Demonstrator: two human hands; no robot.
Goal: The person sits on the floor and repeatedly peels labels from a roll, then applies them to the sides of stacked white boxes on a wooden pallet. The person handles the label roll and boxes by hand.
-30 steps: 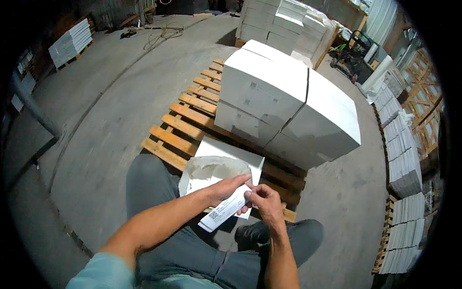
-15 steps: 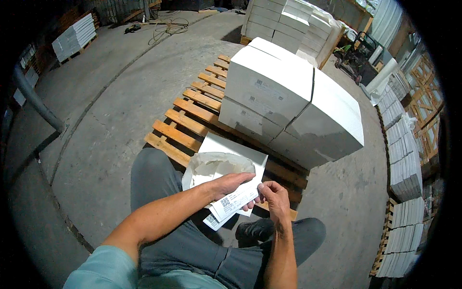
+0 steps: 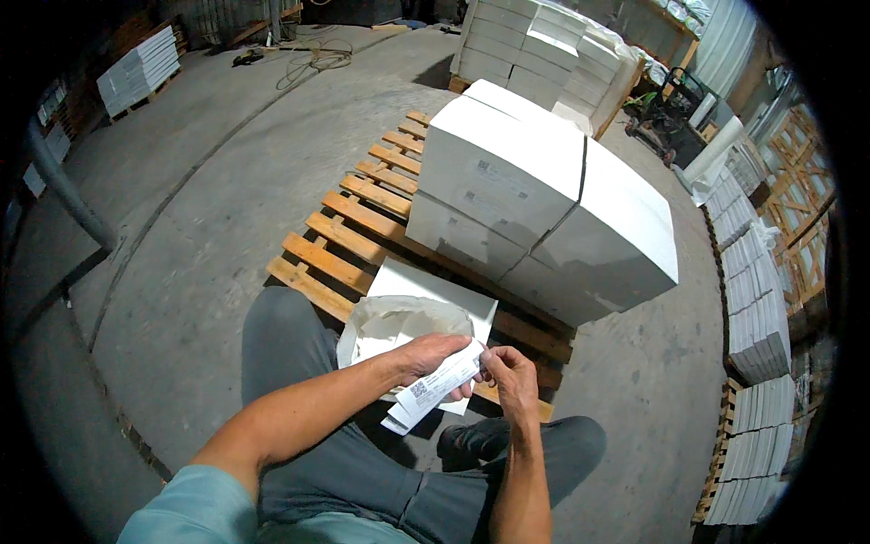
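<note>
Labels (image 3: 438,378) (white) spread wider than a second ago.

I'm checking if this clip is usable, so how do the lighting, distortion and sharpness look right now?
Head view: the white boxes glare on top, greyer on their near sides; head view: the floor seam curves, likely fisheye bending, and the corners go black; head view: fine print on the paper labels in the left hand looks too soft to read.

Bright centre, black rim, curved edges
</note>
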